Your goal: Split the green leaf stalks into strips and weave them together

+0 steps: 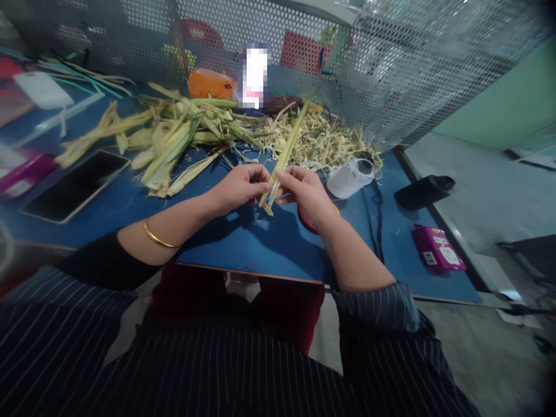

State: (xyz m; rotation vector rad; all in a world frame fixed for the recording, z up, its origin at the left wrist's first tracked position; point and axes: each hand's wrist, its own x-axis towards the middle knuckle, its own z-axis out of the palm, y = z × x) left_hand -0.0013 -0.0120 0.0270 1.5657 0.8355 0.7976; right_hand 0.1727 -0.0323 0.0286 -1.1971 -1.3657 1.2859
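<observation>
Between my two hands, above the blue table, is a long pale-green husk strip (290,145), tilted with its far end up over the scraps. My left hand (244,186) pinches it near its lower end. On its other side my right hand (306,191) grips it between thumb and fingers. A red round object (307,221) shows partly beneath my right hand, mostly hidden. Beyond my left hand lies a pile of long dried husks (174,139). Shredded husk scraps (321,139) are heaped behind my right hand.
A white roll (351,177) stands right of my right hand, near a black cylinder (424,192) and a purple packet (438,249). At left lie a phone (77,185) and another purple packet (28,175). A perforated metal panel (217,32) rises behind the blue table (256,255).
</observation>
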